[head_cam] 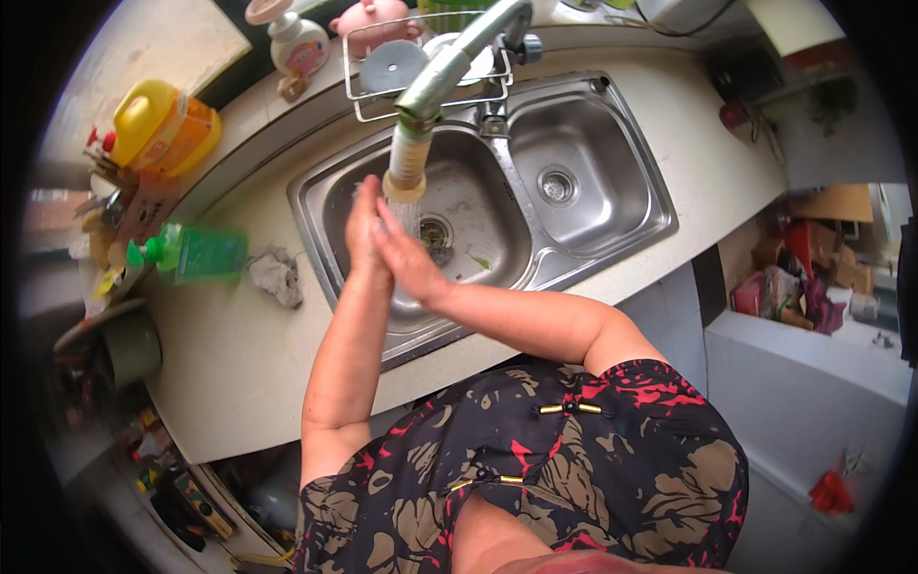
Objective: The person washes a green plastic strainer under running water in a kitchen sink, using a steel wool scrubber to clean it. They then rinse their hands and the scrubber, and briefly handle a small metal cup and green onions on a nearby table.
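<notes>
Over the larger left basin of a stainless steel double sink [513, 154], my left hand [362, 226] and my right hand [412, 258] are pressed palm to palm, fingers extended. Neither holds an object. Just beside my fingertips is the pale plastic nozzle [409, 161] of a metal faucet [459, 61]. Water [409, 215] runs from it next to my right hand. Below, the drain strainer [434, 233] holds some dark and green scraps. A green leaf piece [479, 261] lies on the basin floor. The palms are hidden.
Left on the counter [237, 380] are a green pump bottle [208, 252] and a crumpled grey cloth [278, 276]. A yellow jug [168, 129] stands behind them. A wire rack [358, 90] sits behind the faucet, near a white pump bottle [300, 46]. The smaller basin [588, 179] is right.
</notes>
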A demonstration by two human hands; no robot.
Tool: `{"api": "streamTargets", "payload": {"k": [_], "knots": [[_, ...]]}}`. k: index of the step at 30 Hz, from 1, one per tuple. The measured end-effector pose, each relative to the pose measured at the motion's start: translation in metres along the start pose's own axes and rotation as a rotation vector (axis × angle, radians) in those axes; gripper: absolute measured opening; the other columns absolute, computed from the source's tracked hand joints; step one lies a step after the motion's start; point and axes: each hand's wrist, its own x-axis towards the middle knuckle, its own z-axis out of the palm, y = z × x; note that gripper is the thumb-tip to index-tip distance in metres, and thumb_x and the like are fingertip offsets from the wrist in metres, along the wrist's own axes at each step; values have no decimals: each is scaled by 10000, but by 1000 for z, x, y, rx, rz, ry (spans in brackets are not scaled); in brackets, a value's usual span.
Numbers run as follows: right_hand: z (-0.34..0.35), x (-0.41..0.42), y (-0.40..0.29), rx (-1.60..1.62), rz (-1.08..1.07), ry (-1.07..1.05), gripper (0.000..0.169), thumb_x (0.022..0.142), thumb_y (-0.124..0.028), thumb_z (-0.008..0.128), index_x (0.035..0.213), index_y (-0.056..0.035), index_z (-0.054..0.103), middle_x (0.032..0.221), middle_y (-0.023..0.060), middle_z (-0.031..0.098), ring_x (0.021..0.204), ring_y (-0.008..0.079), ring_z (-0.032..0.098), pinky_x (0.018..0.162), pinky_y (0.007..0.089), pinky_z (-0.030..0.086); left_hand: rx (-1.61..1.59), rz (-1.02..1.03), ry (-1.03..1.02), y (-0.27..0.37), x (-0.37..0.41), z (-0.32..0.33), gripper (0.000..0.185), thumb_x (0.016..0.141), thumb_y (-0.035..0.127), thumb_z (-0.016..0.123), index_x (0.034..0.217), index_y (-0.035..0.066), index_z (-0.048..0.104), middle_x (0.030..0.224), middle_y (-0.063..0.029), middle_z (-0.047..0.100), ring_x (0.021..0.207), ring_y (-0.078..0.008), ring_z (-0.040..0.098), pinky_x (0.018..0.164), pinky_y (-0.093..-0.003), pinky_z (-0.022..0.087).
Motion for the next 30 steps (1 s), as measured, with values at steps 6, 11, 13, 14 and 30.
{"api": "streamTargets", "payload": {"k": [6,11,13,14,30], "knots": [[-45,45,33,57,-69,71,490,999,-270,469,1423,-42,378,1289,101,539,1194,196,513,995,340,407,-50,70,-48,-25,-27,42,483,1011,322,475,1388,20,461,1323,-63,536,1221,-180,498,1039,-326,378],[-28,29,35,-184,-12,-12,596,1026,-426,389,1499,-72,310,1503,166,361,1407,246,328,1148,361,228,-115,43,35,-21,-6,21,541,996,382,509,1405,34,444,1373,-73,496,1275,-184,454,1084,-323,341],[-53,55,37,-96,21,-24,574,1026,-392,411,1494,-71,324,1508,164,352,1412,227,315,1151,359,224,-102,58,17,-36,-34,47,547,991,381,513,1407,33,440,1348,-66,509,1274,-174,451,1087,-317,336],[-66,64,46,-147,-7,-19,571,1026,-377,419,1490,-58,326,1515,165,341,1422,222,297,1156,356,215,-114,32,-9,-46,-31,48,574,977,400,533,1410,36,436,1362,-66,497,1281,-171,443,1083,-319,341],[-23,34,45,-173,-224,10,440,971,-195,509,1376,-59,403,1264,90,459,1124,158,432,911,318,379,-146,-43,62,-13,-9,21,572,1027,378,419,1472,26,348,1523,-79,367,1381,-228,361,1136,-350,271]]}}
